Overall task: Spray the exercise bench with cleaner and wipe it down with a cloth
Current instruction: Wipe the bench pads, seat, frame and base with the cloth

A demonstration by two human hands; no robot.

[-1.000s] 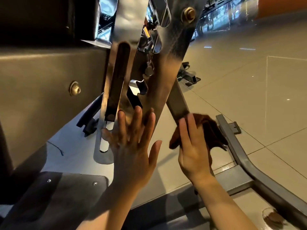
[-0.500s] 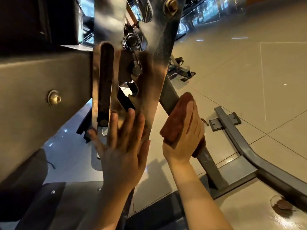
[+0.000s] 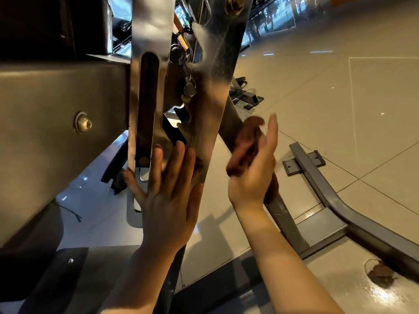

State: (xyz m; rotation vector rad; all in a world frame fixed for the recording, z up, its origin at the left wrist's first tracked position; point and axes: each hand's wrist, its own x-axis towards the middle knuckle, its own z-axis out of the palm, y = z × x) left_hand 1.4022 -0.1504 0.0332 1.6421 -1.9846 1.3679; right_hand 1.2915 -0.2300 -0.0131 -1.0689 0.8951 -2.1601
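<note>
I look at the underside of the exercise bench, whose black pad (image 3: 45, 23) is at the upper left. My left hand (image 3: 167, 200) lies flat, fingers straight, on the shiny steel bracket plate (image 3: 213, 87) beside a slotted plate (image 3: 149, 30). My right hand (image 3: 251, 177) presses a brown cloth (image 3: 244, 141) against the slanted grey support strut (image 3: 285, 223). Its fingers point up and are blurred. The thumb is hidden. No spray bottle is in view.
The strut joins a grey base frame (image 3: 340, 209) lying on the glossy tiled floor to the right. A brown stain (image 3: 381, 274) marks the floor near the frame. Other gym equipment (image 3: 247, 96) stands farther back behind the bracket.
My right hand has slid the cloth up the strut from near the base frame, and its fingers have straightened. My left hand stays flat on the bracket.
</note>
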